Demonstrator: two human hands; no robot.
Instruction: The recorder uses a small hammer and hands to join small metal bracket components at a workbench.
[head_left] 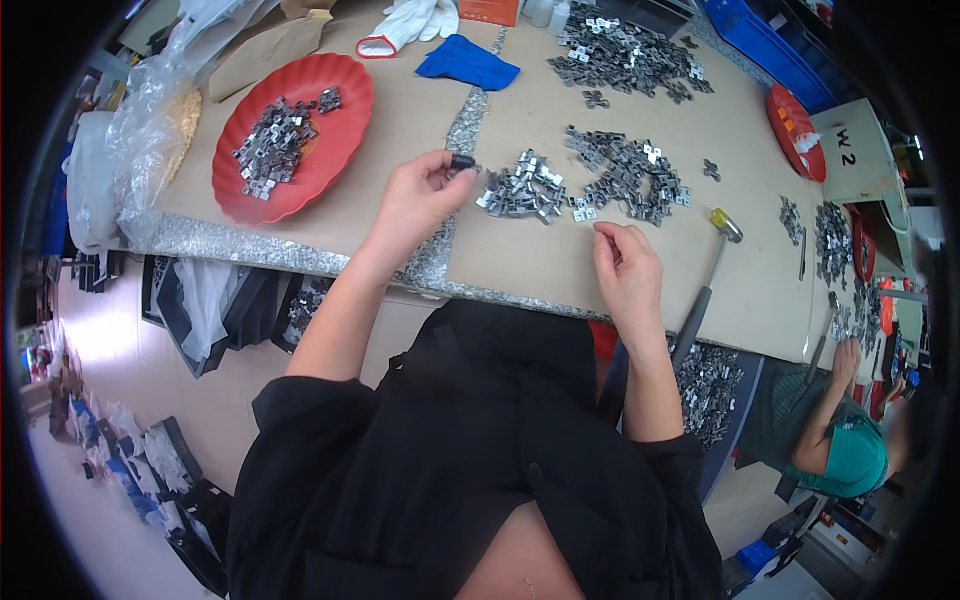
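Observation:
My left hand [425, 200] is closed in a pinch at the left edge of a small heap of shiny metal clips [526, 188]. A black cover [462, 161] wraps one of its fingertips. Whatever lies between the fingers is too small to make out. My right hand [630, 272] rests low over the table, fingers curled in and closed, just below a larger heap of darker metal clips [640, 180]. Its fingertips hide whatever they hold. A hammer [708, 285] with a yellow head end and dark grip lies right of that hand, its handle reaching over the table edge.
A red scalloped bowl [345, 105] with metal clips stands left. Farther back are white gloves [412, 24], a blue cloth [468, 64] and a big metal-parts pile [625, 60]. At the right, a person in a green top [845, 450] works at the same table.

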